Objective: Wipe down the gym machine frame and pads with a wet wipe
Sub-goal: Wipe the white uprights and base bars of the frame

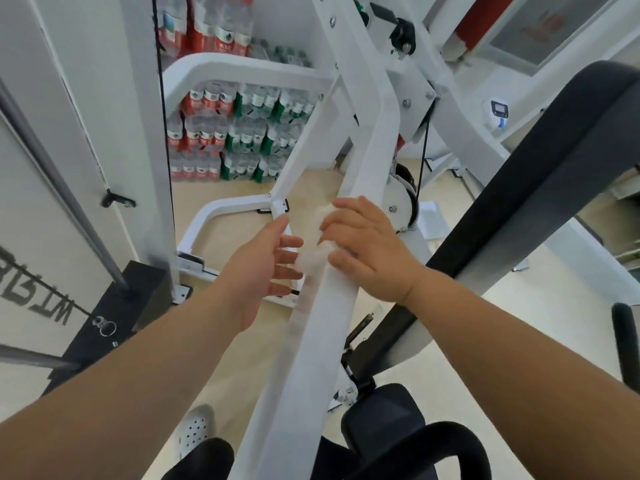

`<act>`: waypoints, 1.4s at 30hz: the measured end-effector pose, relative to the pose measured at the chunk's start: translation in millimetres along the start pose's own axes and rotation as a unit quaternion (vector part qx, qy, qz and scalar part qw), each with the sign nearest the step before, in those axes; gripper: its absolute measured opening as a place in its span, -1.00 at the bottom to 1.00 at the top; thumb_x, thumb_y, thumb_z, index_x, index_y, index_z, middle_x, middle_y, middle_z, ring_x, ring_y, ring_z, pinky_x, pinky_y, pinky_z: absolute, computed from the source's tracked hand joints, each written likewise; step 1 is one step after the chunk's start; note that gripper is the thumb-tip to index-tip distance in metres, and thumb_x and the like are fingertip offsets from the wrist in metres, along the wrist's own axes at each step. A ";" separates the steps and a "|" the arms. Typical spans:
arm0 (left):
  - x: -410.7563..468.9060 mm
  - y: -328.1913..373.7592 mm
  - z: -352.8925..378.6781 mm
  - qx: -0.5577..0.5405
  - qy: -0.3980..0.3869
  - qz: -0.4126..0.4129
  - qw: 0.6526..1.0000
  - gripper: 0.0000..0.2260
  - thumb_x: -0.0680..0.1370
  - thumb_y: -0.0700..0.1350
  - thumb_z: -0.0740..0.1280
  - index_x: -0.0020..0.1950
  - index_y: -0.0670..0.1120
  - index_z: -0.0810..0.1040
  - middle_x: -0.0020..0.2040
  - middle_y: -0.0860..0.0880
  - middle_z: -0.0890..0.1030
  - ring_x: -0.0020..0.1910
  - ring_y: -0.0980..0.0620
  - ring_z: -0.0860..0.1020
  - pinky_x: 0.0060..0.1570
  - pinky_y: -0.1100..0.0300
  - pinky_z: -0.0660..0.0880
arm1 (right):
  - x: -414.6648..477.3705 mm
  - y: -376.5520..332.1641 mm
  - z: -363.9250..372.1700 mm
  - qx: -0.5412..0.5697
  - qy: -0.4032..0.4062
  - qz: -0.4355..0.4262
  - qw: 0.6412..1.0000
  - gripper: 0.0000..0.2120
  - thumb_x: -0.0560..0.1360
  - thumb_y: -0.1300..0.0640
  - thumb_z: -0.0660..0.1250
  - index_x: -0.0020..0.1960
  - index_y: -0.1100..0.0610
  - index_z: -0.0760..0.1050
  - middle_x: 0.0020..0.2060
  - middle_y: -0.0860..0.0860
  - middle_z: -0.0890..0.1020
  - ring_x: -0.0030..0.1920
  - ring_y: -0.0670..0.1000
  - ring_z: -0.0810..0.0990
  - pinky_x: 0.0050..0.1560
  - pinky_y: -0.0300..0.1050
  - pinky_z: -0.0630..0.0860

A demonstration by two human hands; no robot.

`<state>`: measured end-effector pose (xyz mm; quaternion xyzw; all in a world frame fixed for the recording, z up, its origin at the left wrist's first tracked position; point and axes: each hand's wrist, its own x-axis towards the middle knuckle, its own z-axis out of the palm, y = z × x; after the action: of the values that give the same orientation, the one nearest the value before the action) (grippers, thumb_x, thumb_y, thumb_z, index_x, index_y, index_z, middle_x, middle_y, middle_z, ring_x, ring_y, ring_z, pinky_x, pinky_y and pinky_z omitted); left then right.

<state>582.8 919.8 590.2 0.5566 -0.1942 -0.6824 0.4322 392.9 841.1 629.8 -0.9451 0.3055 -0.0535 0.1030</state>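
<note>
A white frame bar [311, 341] of the gym machine runs from the bottom centre up toward the top. A crumpled white wet wipe [313, 259] lies against this bar at mid-frame. My right hand [367, 251] rests on top of the bar with its fingers curled over the wipe, pressing it to the metal. My left hand [266, 261] sits just left of the bar, fingers spread and relaxed, fingertips touching the wipe's edge. A long black pad [540, 188] slants along the right side of the bar.
Stacked packs of bottled water [239, 133] stand against the far wall. A black weight stack [135, 299] with guide rods is at the left. Pulleys and a cable [422, 157] hang behind the bar. A black seat [391, 417] is below, and a white shoe [194, 431] on the beige floor.
</note>
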 end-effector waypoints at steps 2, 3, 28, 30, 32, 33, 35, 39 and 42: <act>-1.1 5.0 8.6 0.031 0.020 0.034 0.999 -0.59 0.61 0.28 0.17 0.12 0.02 0.62 0.09 0.01 0.66 0.04 -0.02 0.63 0.08 -0.01 0.52 | 22.5 25.9 -6.8 0.020 0.009 0.060 0.998 -0.50 0.63 -0.31 0.00 0.04 -0.03 0.61 0.17 -0.10 0.58 0.53 0.09 0.27 0.51 0.28 0.11; -1.6 7.9 14.0 0.048 0.027 0.057 0.997 -0.65 0.62 0.26 0.17 0.13 0.07 0.60 0.11 0.06 0.64 0.08 0.02 0.60 0.13 0.00 0.51 | 33.9 37.5 -9.7 0.033 0.008 0.093 0.995 -0.57 0.59 -0.30 0.04 0.00 -0.09 0.59 0.20 -0.12 0.58 0.55 0.06 0.23 0.54 0.24 0.06; 44.2 46.1 96.0 0.353 -0.024 0.245 0.903 -0.37 0.60 0.13 0.12 0.64 0.08 0.00 0.59 0.07 0.23 0.53 0.07 0.24 0.50 -0.03 0.25 | 55.7 75.7 -15.2 0.134 0.036 0.265 0.954 -0.13 0.57 -0.42 0.02 0.67 0.07 -0.14 0.64 -0.06 -0.23 0.60 -0.07 -0.34 0.59 -0.03 -0.28; 41.9 47.1 95.4 0.346 -0.031 0.229 0.909 -0.38 0.61 0.08 0.08 0.65 0.09 -0.04 0.63 0.11 0.11 0.58 0.10 0.11 0.56 0.07 0.10 | 55.7 72.8 -16.7 0.201 0.047 0.261 0.943 -0.23 0.60 -0.42 -0.05 0.64 0.01 0.00 0.65 -0.07 -0.15 0.62 -0.07 -0.29 0.62 0.05 -0.23; 41.4 46.7 93.9 0.348 -0.025 0.216 0.912 -0.43 0.66 -0.05 0.06 0.65 0.05 -0.07 0.64 0.12 0.02 0.59 0.15 0.03 0.47 0.26 -0.02 | 74.3 85.1 -23.7 0.176 0.042 0.265 0.947 -0.23 0.50 -0.53 -0.26 0.38 -0.01 0.23 0.62 0.08 0.07 0.62 0.07 -0.05 0.61 0.19 -0.07; 40.6 46.3 93.8 0.349 -0.022 0.218 0.911 -0.44 0.67 -0.09 0.06 0.65 0.05 -0.07 0.64 0.12 0.02 0.58 0.16 0.03 0.42 0.30 -0.03 | 86.7 102.6 -23.5 0.145 0.037 0.279 0.949 -0.03 0.38 -0.59 -0.41 0.32 0.09 0.27 0.59 0.17 0.12 0.59 0.13 0.02 0.59 0.19 -0.07; 39.3 45.7 95.5 0.354 -0.019 0.222 0.908 -0.44 0.68 -0.11 0.05 0.65 0.05 -0.07 0.63 0.12 0.03 0.58 0.15 0.05 0.41 0.29 -0.01 | 109.2 137.3 -26.5 0.061 0.031 0.281 0.957 0.32 0.24 -0.60 -0.60 0.52 0.28 0.24 0.61 0.23 0.11 0.60 0.14 0.02 0.55 0.09 -0.18; 38.4 44.5 95.6 0.330 -0.007 0.219 0.918 -0.48 0.69 -0.09 0.03 0.65 0.08 -0.02 0.62 0.14 0.06 0.57 0.15 0.07 0.42 0.28 0.02 | 115.5 127.4 -48.2 0.041 0.047 0.291 0.955 -0.38 0.73 -0.12 -0.16 0.60 0.28 0.17 0.61 0.24 0.11 0.62 0.18 0.01 0.43 0.00 -0.25; 33.9 42.3 93.7 0.290 0.016 0.246 0.925 -0.50 0.69 -0.09 0.02 0.64 0.08 0.04 0.61 0.14 0.13 0.56 0.16 0.10 0.49 0.23 0.04 | 91.4 99.7 -43.4 0.088 0.108 0.245 0.959 -0.53 0.75 0.13 -0.08 0.49 0.45 0.27 0.53 0.38 0.24 0.58 0.29 0.11 0.53 0.04 -0.14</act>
<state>511.5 848.9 630.3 0.6034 -0.5075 -0.4595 0.4090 403.1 701.4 652.8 -0.8170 0.5311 -0.1552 0.1621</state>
